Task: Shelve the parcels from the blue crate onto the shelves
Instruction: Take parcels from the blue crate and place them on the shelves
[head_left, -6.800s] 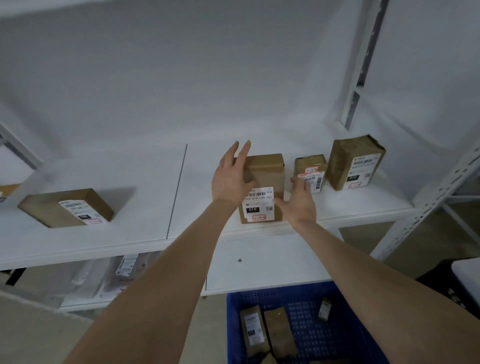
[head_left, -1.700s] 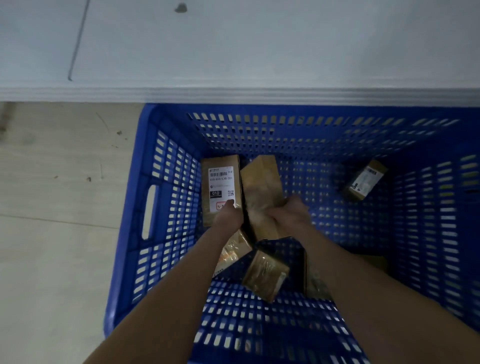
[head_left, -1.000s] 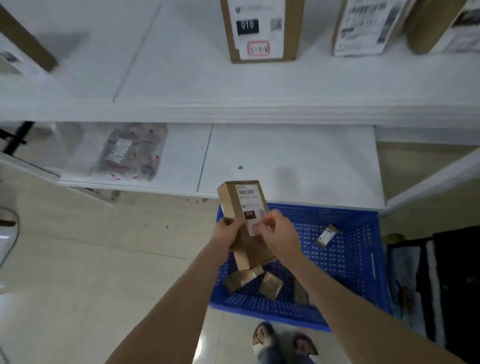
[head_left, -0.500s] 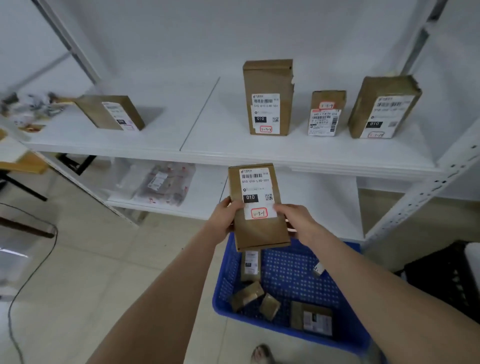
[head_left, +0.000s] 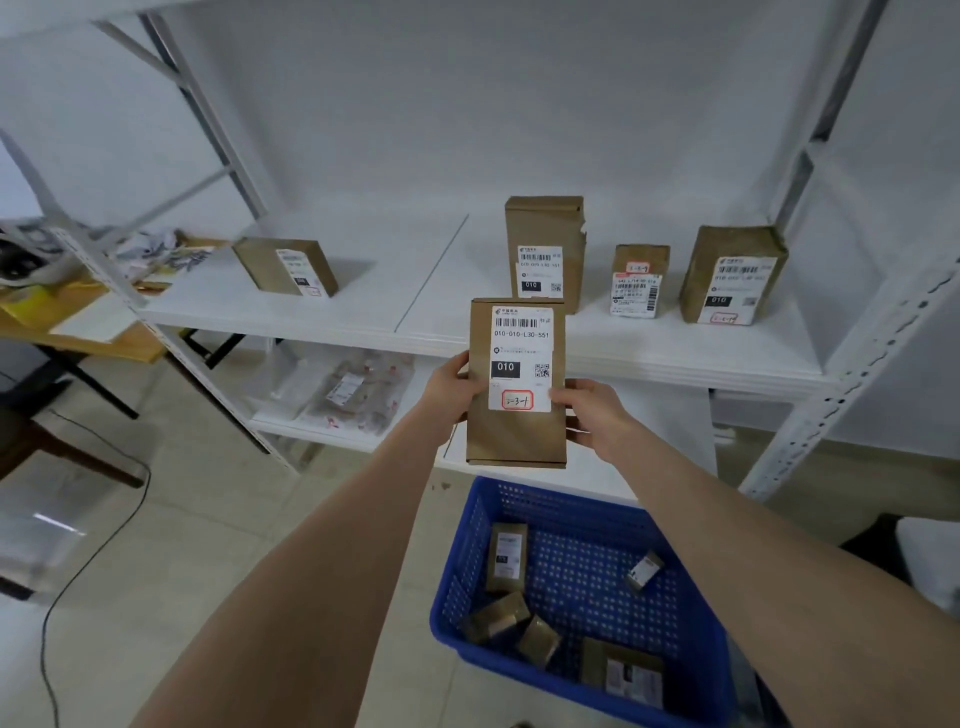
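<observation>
Upright, parcel (head_left: 514, 436) between both hands.

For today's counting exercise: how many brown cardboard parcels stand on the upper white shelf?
4: left brown cardboard parcel, tall centre parcel, small parcel, right-end parcel. The held parcel may hide more.

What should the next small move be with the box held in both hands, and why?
Probably lift the held parcel forward over the front edge of the upper shelf and stand it just left of the tall box. The left hand and right hand grip its sides, it hangs upright in front of the shelf, and that spot looks bare; both labels read 010.
</observation>
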